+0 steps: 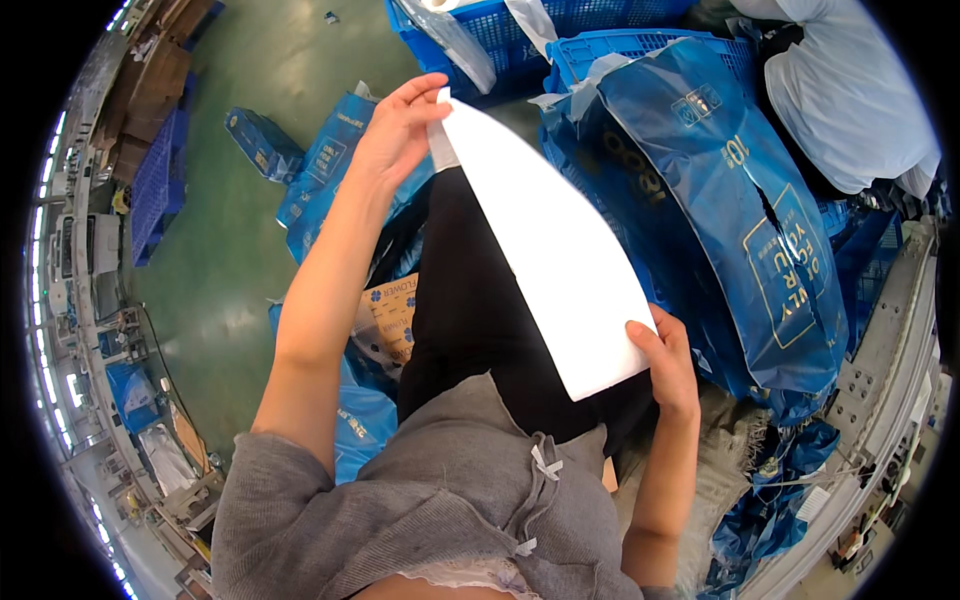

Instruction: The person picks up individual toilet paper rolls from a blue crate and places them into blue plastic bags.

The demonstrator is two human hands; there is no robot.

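Across my lap, over the black trousers, stretches a long white flat piece (545,235); it is too bright to show whether it is paper or cloth. My left hand (400,130) pinches its narrow far end, where a small greyish flap (442,150) hangs beneath the fingers. At the wider near end, my right hand (668,365) grips the corner with the thumb on top and the fingers underneath. One long edge bows outward to the right, and the other runs nearly straight.
A large blue printed bag (720,220) bulges on the right beside blue crates (640,50). More blue bags (325,165) lie left on the green floor (215,330), near a brown patterned box (390,320). A person in a white top (845,100) is at upper right, by a metal frame (895,330).
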